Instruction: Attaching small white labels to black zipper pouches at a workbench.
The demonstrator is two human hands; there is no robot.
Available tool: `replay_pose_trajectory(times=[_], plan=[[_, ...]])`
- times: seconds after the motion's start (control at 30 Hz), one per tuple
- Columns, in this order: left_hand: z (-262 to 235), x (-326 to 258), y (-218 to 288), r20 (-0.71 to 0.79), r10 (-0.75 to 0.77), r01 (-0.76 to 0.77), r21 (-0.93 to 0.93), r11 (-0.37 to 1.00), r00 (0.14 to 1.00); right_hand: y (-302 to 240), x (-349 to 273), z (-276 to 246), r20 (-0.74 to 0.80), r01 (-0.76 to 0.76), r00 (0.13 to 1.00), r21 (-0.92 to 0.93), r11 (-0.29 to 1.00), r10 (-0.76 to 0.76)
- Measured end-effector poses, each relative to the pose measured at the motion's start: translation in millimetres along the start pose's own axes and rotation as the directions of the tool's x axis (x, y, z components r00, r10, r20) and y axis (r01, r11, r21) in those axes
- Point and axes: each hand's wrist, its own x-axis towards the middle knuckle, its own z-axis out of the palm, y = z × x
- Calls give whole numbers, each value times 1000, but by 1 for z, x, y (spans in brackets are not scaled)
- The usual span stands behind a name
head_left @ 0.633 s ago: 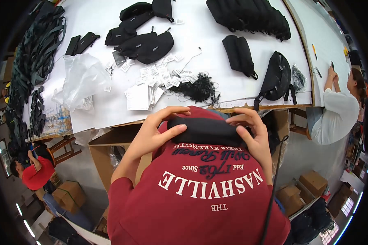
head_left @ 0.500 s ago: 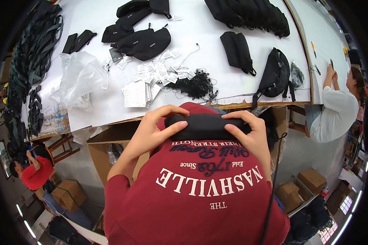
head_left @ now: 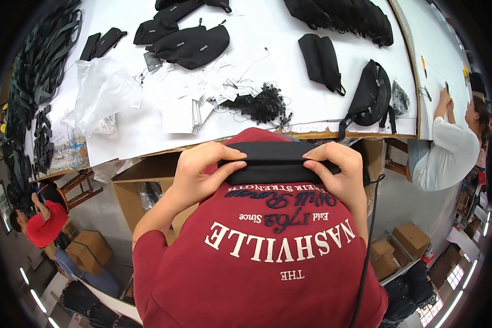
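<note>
A flat, soft black pouch [head_left: 273, 163] of smooth fabric is held against the red shirt [head_left: 268, 257], just below the desk [head_left: 290, 65] edge; each end is pinched tightly by the left hand [head_left: 199, 175] and right hand [head_left: 339, 172]

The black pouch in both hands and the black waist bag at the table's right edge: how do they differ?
The black pouch is folded flat into a plain strip; the black waist bag is full and rounded. The pouch is pinched at its ends by the left hand and right hand against the red shirt; the bag lies free on the white table, its strap hanging over the edge. Both are black fabric.
</note>
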Motion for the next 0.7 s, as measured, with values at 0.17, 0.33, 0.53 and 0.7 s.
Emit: replay_pose_trajectory(times=[0.17,0.33,0.53,0.7], plan=[[-10,28,-49,-269,-172,172,-27,985,948,62,26,-14,-453,-154,875,74,985,171],[-46,9,-171,-551,-192,460,402,792,812,170,74,-37,-870,-169,482,25,985,105],[-39,-21,-235,-570,-389,657,396,642,724,275,105,-6,-919,-532,354,-42,846,177],[-22,-27,-239,-592,-457,684,233,691,664,302,102,9,-760,-640,443,103,761,475]])
